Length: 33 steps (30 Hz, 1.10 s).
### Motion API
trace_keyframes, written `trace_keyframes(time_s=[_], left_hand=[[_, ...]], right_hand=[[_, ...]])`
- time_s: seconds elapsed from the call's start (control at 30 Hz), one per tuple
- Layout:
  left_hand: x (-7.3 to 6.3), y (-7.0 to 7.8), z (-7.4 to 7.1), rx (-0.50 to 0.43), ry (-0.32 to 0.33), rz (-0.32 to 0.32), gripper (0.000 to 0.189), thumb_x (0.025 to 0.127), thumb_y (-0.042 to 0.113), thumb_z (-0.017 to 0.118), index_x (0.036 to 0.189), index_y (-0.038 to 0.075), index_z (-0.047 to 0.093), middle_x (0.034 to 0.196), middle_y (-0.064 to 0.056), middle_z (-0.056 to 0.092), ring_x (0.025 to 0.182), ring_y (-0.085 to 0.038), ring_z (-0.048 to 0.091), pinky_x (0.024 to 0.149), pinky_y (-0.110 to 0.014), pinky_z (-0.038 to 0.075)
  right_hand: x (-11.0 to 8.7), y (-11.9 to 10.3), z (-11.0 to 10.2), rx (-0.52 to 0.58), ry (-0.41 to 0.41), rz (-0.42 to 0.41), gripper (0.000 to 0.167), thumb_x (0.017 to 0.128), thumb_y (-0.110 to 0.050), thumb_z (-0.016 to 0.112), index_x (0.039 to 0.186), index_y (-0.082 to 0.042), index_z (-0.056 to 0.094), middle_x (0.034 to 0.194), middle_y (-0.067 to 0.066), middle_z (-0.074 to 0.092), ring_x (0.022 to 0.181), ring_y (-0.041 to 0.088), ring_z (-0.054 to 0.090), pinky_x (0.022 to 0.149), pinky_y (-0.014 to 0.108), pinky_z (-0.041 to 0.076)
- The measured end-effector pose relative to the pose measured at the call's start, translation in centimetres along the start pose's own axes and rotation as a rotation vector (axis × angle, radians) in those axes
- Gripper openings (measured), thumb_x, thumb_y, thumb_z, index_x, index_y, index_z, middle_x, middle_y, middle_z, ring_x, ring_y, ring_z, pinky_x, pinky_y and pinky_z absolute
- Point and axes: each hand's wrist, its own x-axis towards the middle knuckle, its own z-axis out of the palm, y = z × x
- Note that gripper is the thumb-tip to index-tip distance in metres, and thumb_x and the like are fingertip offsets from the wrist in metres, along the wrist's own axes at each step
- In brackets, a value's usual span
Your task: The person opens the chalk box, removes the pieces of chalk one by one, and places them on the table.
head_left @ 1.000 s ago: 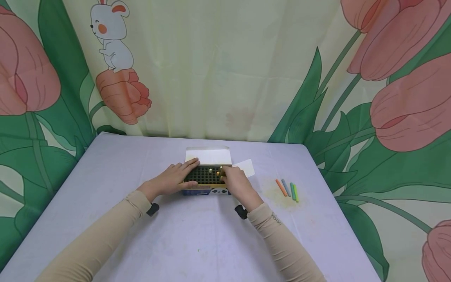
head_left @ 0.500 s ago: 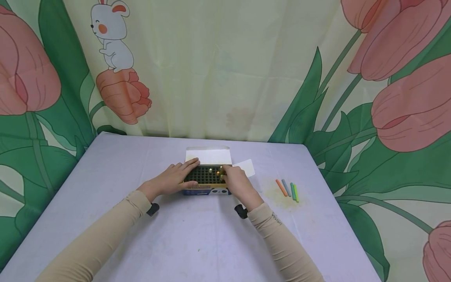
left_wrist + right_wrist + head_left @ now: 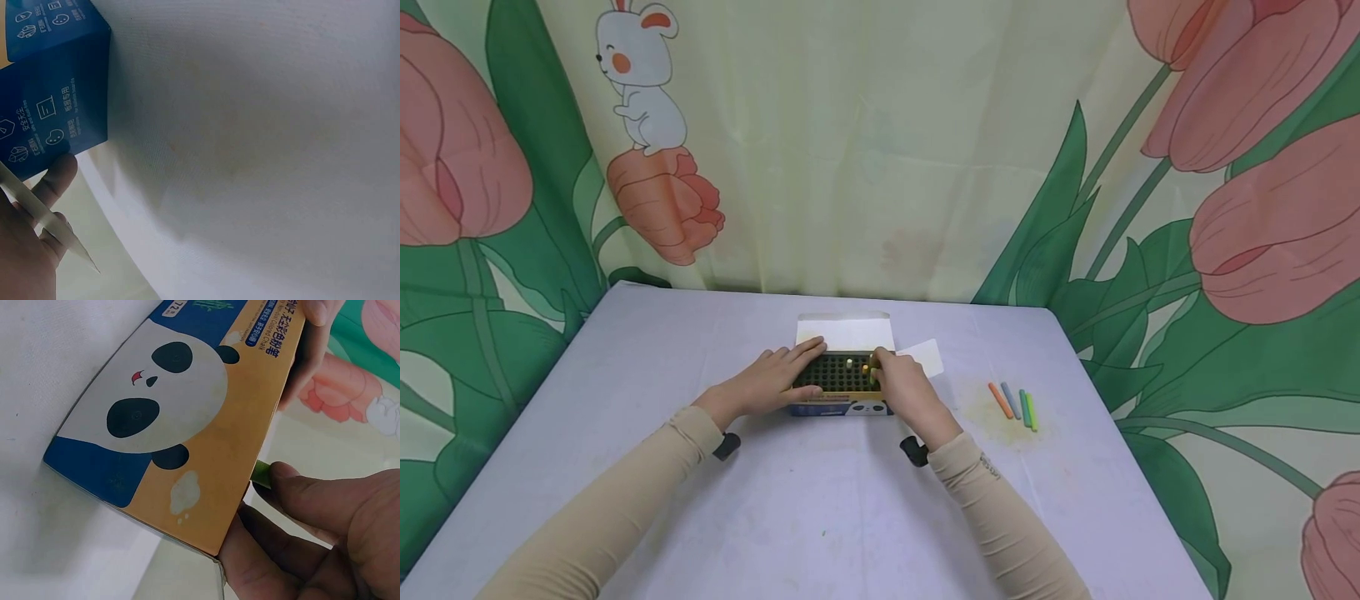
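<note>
A chalk box (image 3: 842, 407) with a panda print and a black grid of round holes (image 3: 829, 373) sits open on the table. My left hand (image 3: 767, 379) rests on its left end, with fingers straight along the back edge and thumb on the front rim. At the right end my right hand (image 3: 906, 387) pinches a green chalk stick (image 3: 261, 474) between thumb and fingers, right at the box's top edge. The stick's lower part is hidden by the box in the right wrist view. A white chalk (image 3: 849, 363) and an orange chalk (image 3: 865, 369) stand in the holes.
Behind the box its white lid (image 3: 846, 331) is folded back, and a side flap (image 3: 923, 357) sticks out to the right. Several loose chalk sticks (image 3: 1025, 408) lie on the white tablecloth (image 3: 850, 517), right of the right hand. A tulip-printed curtain (image 3: 880, 167) hangs behind the table.
Both hands stay in place at the box. The right fingers shift only slightly around the chalk; the box and the loose sticks have not moved.
</note>
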Motion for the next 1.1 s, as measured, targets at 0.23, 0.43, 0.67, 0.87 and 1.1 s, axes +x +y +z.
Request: trace_keyframes(time_s=[0.23,0.43,0.67,0.87,1.1], left_hand=[[0.08,-0.04,0.19,0.001,0.000,-0.004,0.084,0.103,0.065,0.048,0.168,0.022,0.017,0.175,-0.002,0.014,0.140,-0.042,0.046,0.113,-0.068,0.031],[0.07,-0.02,0.15,-0.018,-0.015,-0.017,0.086,0.101,0.069,0.046,0.168,0.024,0.015,0.175,-0.001,0.013,0.144,-0.042,0.042,0.115,-0.069,0.028],[0.05,0.15,-0.06,-0.030,-0.011,-0.016,0.084,0.103,0.063,0.049,0.168,0.023,0.015,0.175,-0.002,0.013,0.146,-0.044,0.040,0.116,-0.069,0.026],[-0.01,0.27,-0.19,-0.023,-0.007,-0.008,0.084,0.103,0.064,0.049,0.168,0.021,0.016,0.175,-0.004,0.014,0.145,-0.044,0.041,0.114,-0.068,0.029],[0.02,0.12,-0.27,-0.024,-0.026,-0.014,0.084,0.104,0.062,0.049,0.168,0.021,0.015,0.175,-0.004,0.013,0.146,-0.044,0.040,0.115,-0.068,0.028]], right_hand=[[0.01,-0.06,0.09,-0.007,0.010,0.000,0.014,0.108,-0.014,0.055,0.118,-0.007,0.063,0.089,0.010,0.070,0.062,0.016,0.057,0.053,0.028,0.045],[0.03,-0.09,0.24,-0.015,0.013,0.010,0.015,0.110,-0.016,0.052,0.119,-0.008,0.061,0.083,0.008,0.067,0.058,0.015,0.056,0.049,0.027,0.043],[0.13,-0.04,0.15,-0.015,0.027,-0.001,0.015,0.112,-0.020,0.046,0.119,-0.010,0.055,0.066,0.004,0.057,0.048,0.015,0.050,0.045,0.027,0.039],[0.29,-0.02,0.05,-0.007,0.060,-0.009,0.019,0.114,-0.024,0.041,0.121,-0.010,0.051,0.059,0.004,0.051,0.044,0.015,0.045,0.042,0.027,0.035],[0.26,0.09,0.05,0.012,0.061,-0.029,0.018,0.114,-0.024,0.040,0.120,-0.009,0.050,0.056,0.001,0.045,0.042,0.014,0.041,0.042,0.026,0.033]])
